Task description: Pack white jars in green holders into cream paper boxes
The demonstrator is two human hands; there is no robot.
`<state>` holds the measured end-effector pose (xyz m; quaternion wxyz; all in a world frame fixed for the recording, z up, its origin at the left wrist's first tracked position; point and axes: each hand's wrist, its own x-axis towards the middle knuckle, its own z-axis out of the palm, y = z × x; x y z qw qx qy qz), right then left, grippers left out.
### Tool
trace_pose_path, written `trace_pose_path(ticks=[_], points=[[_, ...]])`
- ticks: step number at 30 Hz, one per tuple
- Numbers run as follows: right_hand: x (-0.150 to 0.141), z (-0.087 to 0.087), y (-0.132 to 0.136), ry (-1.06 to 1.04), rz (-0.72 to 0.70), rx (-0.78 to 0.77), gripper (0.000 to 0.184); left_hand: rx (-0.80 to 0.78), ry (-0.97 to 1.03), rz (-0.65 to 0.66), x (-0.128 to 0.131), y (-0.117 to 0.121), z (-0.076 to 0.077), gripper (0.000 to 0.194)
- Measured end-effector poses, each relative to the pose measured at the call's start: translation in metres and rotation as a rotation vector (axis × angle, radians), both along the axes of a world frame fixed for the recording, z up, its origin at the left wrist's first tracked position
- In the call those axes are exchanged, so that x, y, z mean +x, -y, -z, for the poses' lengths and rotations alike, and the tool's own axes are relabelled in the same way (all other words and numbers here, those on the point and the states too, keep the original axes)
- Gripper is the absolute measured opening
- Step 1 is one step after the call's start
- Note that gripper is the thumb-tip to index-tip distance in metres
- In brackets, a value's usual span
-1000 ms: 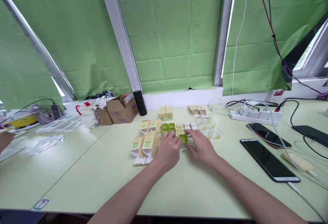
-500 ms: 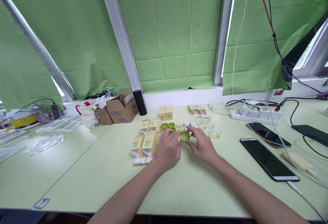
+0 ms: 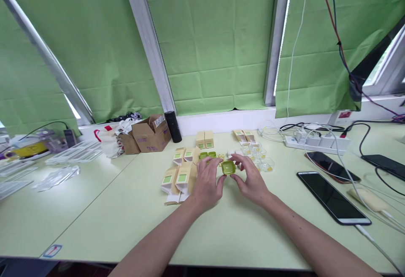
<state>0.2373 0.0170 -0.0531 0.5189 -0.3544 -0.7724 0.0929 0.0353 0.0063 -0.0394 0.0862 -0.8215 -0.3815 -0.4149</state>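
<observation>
A small green square dish (image 3: 228, 167) is held just above the table, its hollow side tipped toward me. My left hand (image 3: 206, 180) grips its left edge between thumb and fingers, and my right hand (image 3: 250, 180) pinches the right edge. Just behind my left fingers sit more green dishes (image 3: 207, 155), partly covered. Small yellowish pieces (image 3: 220, 157) lie beyond the held dish. To the left of my left hand stand several open beige cartons (image 3: 186, 175) with green labels. Behind my right hand are clear plastic cups (image 3: 265, 165) with yellow marks.
Two more beige cartons (image 3: 204, 139) stand farther back, beside another open pair (image 3: 243, 136). On the right lie a phone (image 3: 333, 196), a second phone (image 3: 332, 166), a power strip (image 3: 316, 142) and cables. A cardboard box (image 3: 152, 134) and black cylinder (image 3: 172, 126) stand back left.
The green dish has tilted so that more of its inside faces me. Both hands have shifted very slightly around it; the things on the table stay put.
</observation>
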Motion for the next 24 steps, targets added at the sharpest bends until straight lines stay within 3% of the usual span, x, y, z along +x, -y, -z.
trace_pose_path(ticks=[24], points=[[0.0031, -0.0016, 0.0013, -0.001, -0.048, 0.026, 0.06, 0.071, 0.043, -0.003, -0.0004, -0.0035, -0.0001, 0.036]])
